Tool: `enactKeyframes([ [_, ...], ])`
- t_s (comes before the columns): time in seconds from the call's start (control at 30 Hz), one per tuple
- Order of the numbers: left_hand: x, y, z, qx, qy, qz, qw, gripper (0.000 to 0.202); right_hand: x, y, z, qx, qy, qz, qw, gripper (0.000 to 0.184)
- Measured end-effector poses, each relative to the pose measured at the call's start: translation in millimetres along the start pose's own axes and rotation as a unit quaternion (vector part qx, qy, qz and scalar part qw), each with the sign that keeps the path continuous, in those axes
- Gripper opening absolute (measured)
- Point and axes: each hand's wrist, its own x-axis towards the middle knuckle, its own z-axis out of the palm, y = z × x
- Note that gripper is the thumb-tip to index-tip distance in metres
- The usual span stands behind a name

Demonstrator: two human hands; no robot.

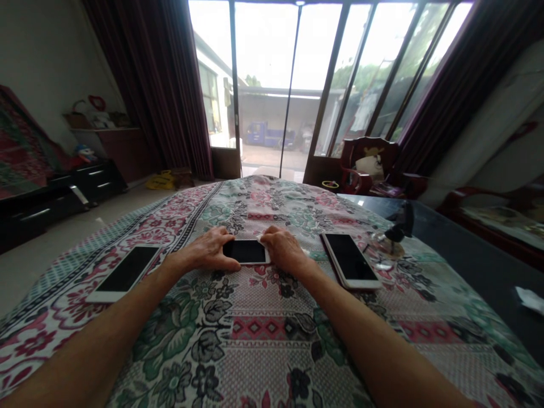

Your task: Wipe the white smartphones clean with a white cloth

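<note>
A white smartphone point(245, 253) with a dark screen lies sideways on the patterned tablecloth point(255, 300), between my hands. My left hand point(209, 249) grips its left end, thumb at the near edge and fingers at the far edge. At the phone's right end, my right hand point(284, 248) is closed on a small white tissue point(260, 238), pressed to the screen's far right corner. A second white phone point(125, 273) lies screen up beyond my left forearm. To the right of my right hand rests a larger phone point(352, 259), also dark-screened.
A clear spray bottle point(389, 249) with a black head stands right of the larger phone. Past it runs a dark tabletop point(459, 238) with a crumpled white tissue point(530, 299). A wooden chair point(369, 161) and glass doors point(272, 102) are beyond the table.
</note>
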Motion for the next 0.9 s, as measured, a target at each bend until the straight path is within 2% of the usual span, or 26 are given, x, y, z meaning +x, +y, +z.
enactKeyframes([
  [0.13,0,3,-1.8,0.003,-0.007,-0.003,1.000,0.055,-4,-16,-8,0.036,-0.032,-0.052,0.998,0.023],
  [0.27,0,0,0.2,-0.003,-0.002,0.001,1.000,0.056,-5,-23,-12,0.077,-0.078,-0.052,0.993,0.022],
  [0.33,0,-2,2.2,0.000,0.001,-0.001,1.000,0.058,-3,-19,-10,0.068,-0.056,-0.031,0.996,0.024],
  [0.43,1,-3,4.7,0.006,0.006,-0.001,1.000,0.058,-1,-9,-5,0.020,0.010,0.015,1.000,0.028],
  [0.5,1,-2,5.7,0.006,0.008,-0.007,1.000,0.058,1,-5,1,-0.008,0.026,0.025,0.999,0.029],
  [0.7,3,7,4.3,0.000,0.001,-0.033,0.999,0.063,8,-13,15,-0.028,0.027,-0.053,0.998,0.027],
  [0.9,-1,6,-5.5,-0.014,-0.035,-0.025,0.999,0.073,8,-11,7,0.053,0.000,-0.084,0.995,0.030],
])
